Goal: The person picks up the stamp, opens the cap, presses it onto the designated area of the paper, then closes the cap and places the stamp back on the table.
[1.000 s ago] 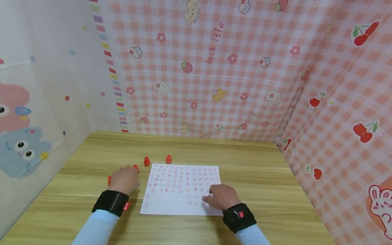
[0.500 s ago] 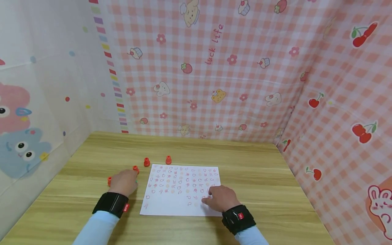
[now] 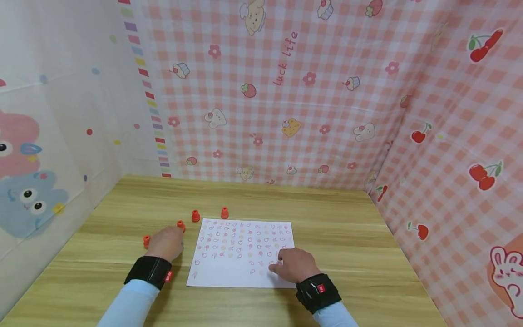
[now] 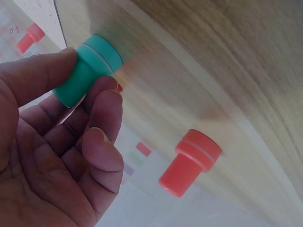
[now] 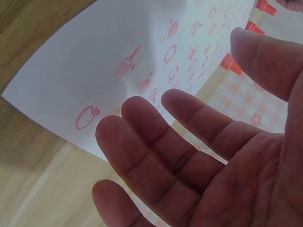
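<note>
My left hand [image 3: 165, 244] is left of the white sheet of paper [image 3: 220, 274]. In the left wrist view, its thumb and fingertips pinch a green toy stamp [image 4: 87, 71], wide end close to the wooden table. The head view hides this stamp behind the hand. My right hand [image 3: 297, 264] lies over the sheet's lower right part with relaxed, slightly bent fingers and holds nothing. Rows of small red and pale orange prints cover much of the sheet; the right wrist view shows a racket print [image 5: 124, 67] among them.
Red stamps stand around the left hand and the sheet's far edge: one stamp [image 3: 146, 241] left of the hand, another stamp [image 3: 181, 225] just beyond it, then a third stamp [image 3: 196, 215] and one more stamp [image 3: 224, 213] behind the paper. Checked cloth [image 3: 261, 150] hangs behind the table.
The left hand has shifted slightly nearer to me over the last second, uncovering more of the red stamp beyond it. The right hand stays almost in place.
</note>
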Motion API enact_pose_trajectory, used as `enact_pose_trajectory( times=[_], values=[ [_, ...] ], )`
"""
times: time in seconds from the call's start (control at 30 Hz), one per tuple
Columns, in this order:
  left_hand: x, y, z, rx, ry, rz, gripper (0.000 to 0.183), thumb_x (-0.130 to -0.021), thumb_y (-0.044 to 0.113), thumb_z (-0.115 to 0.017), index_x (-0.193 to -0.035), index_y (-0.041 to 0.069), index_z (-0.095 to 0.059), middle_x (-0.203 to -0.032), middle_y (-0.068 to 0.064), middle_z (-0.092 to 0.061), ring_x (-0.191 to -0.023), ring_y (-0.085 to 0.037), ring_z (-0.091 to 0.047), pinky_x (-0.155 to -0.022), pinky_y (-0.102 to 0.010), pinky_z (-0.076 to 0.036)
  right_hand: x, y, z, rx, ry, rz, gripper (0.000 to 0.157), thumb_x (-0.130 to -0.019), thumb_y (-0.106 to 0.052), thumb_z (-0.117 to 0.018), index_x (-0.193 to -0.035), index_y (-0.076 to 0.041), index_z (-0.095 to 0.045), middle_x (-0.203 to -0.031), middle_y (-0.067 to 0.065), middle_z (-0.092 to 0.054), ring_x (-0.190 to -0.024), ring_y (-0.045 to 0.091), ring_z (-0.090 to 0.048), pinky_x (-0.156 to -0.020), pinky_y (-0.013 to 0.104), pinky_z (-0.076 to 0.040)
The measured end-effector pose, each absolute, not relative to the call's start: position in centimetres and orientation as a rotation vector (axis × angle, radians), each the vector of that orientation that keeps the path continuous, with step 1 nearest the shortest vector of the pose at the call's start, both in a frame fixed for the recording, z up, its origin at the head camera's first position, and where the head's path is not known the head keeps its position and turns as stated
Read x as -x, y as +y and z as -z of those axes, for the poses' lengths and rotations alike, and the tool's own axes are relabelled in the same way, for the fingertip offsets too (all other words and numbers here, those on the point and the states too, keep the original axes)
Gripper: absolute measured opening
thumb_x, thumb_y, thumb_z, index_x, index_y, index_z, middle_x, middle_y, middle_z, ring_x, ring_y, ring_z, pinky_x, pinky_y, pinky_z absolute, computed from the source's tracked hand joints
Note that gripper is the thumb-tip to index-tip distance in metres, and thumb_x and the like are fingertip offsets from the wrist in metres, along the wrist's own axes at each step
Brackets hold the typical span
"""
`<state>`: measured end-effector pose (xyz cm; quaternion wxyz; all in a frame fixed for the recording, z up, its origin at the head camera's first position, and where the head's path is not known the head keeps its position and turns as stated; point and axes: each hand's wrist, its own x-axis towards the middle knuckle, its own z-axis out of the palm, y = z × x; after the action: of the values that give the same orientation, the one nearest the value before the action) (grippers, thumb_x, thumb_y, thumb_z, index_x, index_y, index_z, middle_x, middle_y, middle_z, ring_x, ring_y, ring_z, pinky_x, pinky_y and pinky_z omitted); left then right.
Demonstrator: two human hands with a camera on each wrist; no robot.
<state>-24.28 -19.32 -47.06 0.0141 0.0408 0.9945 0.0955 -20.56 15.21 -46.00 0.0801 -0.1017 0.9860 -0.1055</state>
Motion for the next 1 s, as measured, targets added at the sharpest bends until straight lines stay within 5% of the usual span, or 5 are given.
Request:
enact_pose_trajectory(
  times=[1.0],
  values=[
    [23.5, -15.0, 45.3, -0.223, 3.096, -0.567, 0.014, -0.089, 0.008, -0.072, -0.099, 0.001, -0.066, -0.075, -0.006, -0.058, -0.065, -0.021, -0.051, -0.061, -0.034, -0.044, 20.8, 14.8, 46.3, 0.344, 2.934, 0.384, 0.037, -0.088, -0.042, -0.071, -0.101, -0.008, -0.072, -0.092, 0.006, -0.071, -0.075, 0.021, -0.057, -0.071, 0.041, -0.048]
  ],
)
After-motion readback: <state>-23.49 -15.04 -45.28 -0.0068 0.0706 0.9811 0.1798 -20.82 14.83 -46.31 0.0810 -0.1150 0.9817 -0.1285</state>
